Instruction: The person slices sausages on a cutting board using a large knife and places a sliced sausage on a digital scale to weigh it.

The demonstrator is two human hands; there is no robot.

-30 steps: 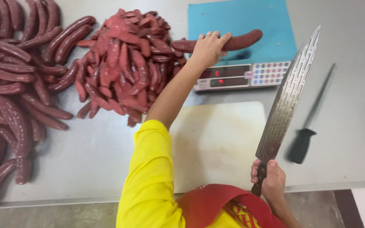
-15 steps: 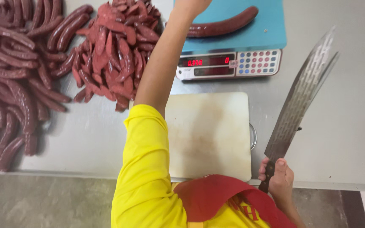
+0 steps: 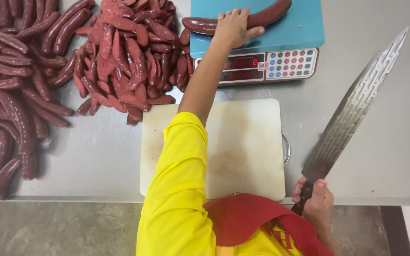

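Observation:
My left hand reaches out in a yellow sleeve and grips a long dark red sausage lying on the blue platform of a weighing scale. My right hand holds the handle of a large patterned knife, its blade pointing up and away over the steel table. A white cutting board lies bare in front of me, between both hands.
A heap of cut sausage pieces lies left of the scale. Several whole sausages cover the table's left side. The steel table edge runs along the bottom, with concrete floor below. My red apron shows at the bottom.
My left hand has settled on the sausage on the scale after reaching past it. The view has shifted slightly; the knife stays raised in my right hand.

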